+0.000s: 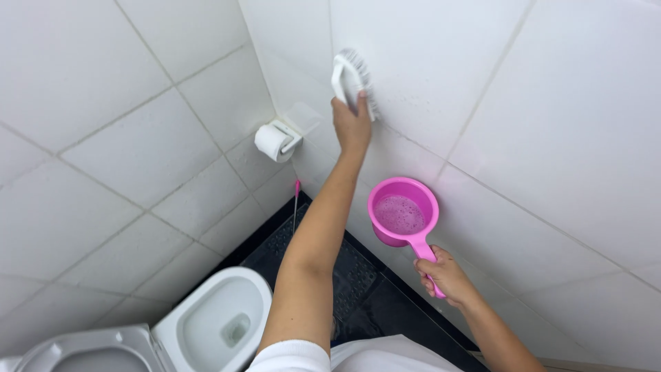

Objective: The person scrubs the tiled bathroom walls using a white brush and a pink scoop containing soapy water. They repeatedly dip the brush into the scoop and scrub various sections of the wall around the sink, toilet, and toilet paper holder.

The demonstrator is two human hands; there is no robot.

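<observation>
White-tiled bathroom walls meet at a far corner, where the left hand [351,124], its grip closed on a white scrub brush [354,79], presses bristles rightward against tile, above the foamy pink dipper [403,217] clasped by the nearer right hand [444,275].

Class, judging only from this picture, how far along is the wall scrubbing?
Done: the pink dipper in the right hand already holds foamy water. In hand: the left hand presses a white scrub brush on the wall tile. Left: dark specks beside the brush.
</observation>
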